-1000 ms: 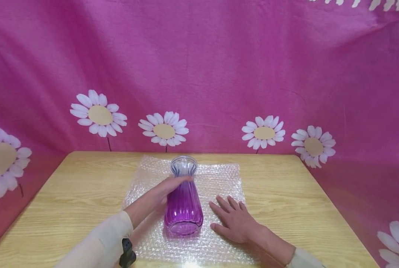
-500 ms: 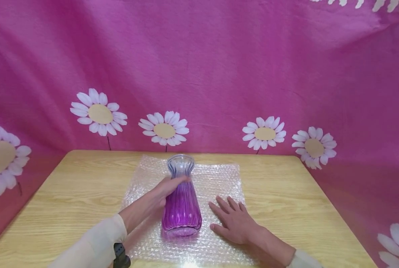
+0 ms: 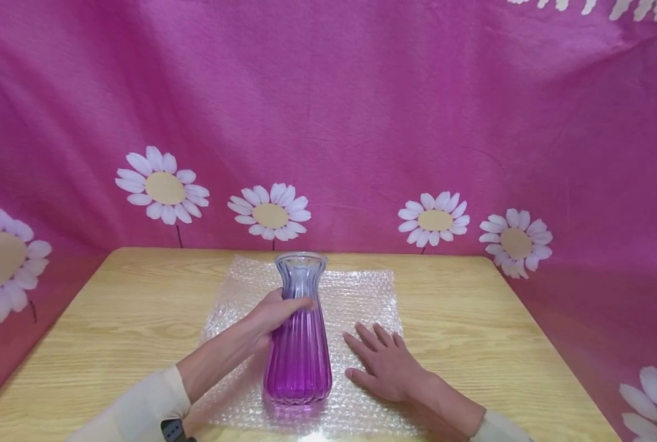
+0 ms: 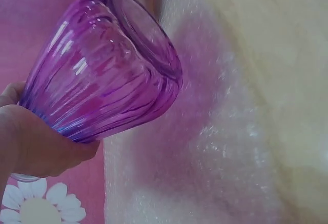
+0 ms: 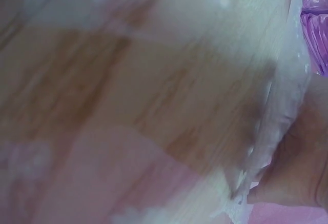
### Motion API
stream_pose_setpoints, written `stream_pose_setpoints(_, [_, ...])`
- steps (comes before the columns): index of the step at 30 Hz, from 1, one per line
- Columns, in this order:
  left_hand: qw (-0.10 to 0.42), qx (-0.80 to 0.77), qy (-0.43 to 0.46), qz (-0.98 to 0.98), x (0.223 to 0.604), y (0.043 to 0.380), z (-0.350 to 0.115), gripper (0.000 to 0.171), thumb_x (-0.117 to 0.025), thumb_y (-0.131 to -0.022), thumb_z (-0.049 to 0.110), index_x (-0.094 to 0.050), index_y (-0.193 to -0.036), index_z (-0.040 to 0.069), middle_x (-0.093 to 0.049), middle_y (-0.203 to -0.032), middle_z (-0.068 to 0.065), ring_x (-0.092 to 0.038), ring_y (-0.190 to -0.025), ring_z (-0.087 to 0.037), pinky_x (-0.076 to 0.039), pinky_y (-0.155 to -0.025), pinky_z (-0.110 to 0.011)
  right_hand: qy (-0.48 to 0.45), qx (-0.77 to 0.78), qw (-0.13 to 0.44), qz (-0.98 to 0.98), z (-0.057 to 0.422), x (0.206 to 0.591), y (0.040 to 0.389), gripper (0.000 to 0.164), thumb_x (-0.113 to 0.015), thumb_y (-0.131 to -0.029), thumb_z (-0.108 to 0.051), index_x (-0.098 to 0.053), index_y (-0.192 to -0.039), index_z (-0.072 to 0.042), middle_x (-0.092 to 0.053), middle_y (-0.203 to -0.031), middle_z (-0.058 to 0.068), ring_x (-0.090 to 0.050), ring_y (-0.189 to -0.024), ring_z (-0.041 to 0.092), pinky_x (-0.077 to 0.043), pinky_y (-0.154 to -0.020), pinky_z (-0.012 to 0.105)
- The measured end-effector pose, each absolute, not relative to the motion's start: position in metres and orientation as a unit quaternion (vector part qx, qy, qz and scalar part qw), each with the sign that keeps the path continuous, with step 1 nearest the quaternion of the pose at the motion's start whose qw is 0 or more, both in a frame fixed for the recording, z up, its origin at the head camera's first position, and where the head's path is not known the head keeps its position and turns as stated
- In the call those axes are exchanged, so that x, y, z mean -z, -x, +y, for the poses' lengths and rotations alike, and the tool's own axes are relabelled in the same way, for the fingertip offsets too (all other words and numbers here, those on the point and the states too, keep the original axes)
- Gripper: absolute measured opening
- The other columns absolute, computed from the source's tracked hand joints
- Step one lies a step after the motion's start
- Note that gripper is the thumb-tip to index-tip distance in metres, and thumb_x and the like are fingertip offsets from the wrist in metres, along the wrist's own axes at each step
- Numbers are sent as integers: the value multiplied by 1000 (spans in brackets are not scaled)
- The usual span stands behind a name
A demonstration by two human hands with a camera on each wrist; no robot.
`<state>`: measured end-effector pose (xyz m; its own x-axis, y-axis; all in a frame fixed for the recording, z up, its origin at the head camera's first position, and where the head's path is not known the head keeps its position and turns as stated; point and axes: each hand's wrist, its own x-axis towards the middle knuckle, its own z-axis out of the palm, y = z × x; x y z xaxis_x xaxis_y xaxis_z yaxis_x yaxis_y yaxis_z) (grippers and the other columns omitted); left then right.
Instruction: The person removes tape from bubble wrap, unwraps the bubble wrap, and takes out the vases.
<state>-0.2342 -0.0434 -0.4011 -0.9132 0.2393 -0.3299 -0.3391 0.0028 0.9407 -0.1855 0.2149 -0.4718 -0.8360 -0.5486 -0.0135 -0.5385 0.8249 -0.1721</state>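
A ribbed glass vase point(image 3: 299, 362), purple at the base and fading to pale blue at its flared rim, is held in my left hand point(image 3: 270, 316). The fingers wrap round its upper body below the neck, the thumb across the near side. In the left wrist view the base of the vase point(image 4: 107, 75) hangs over the bubble wrap point(image 4: 205, 131), casting a purple tint on it. My right hand point(image 3: 386, 362) rests flat with spread fingers on the right part of the bubble wrap sheet point(image 3: 361, 301). In the right wrist view this hand point(image 5: 294, 157) lies beside the wrap's edge.
The wood-grain table point(image 3: 472, 319) extends around the sheet on all sides. Behind and at both sides hangs a magenta cloth point(image 3: 350, 123) printed with white daisies. A dark strap point(image 3: 173, 430) shows below the left sleeve.
My left hand has drawn the vase slightly nearer and tipped it more upright, so its underside no longer shows in the head view. The right hand has stayed in place.
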Motion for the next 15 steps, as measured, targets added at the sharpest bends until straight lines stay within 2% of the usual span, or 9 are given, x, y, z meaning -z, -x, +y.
stream_pose_setpoints(8, [200,-691,5,695,394,215,-46,65,-78,-81,16,-44,-134,0,-66,-107,-20,-68,-89,-31,-57,-80,-46,281,81,35,956,215,471,185,68,-39,-102,-57,-36,-156,-15,-29,-159,18,-25,-141,50,-24,-106,73])
stream_pose_setpoints(15, [179,-693,-10,698,393,209,-46,67,-78,-80,15,-44,-135,1,-65,-109,-19,-68,-89,-30,-57,-81,-46,280,82,33,956,215,472,186,69,-39,-101,-58,-35,-156,-16,-28,-159,17,-24,-142,50,-23,-106,73])
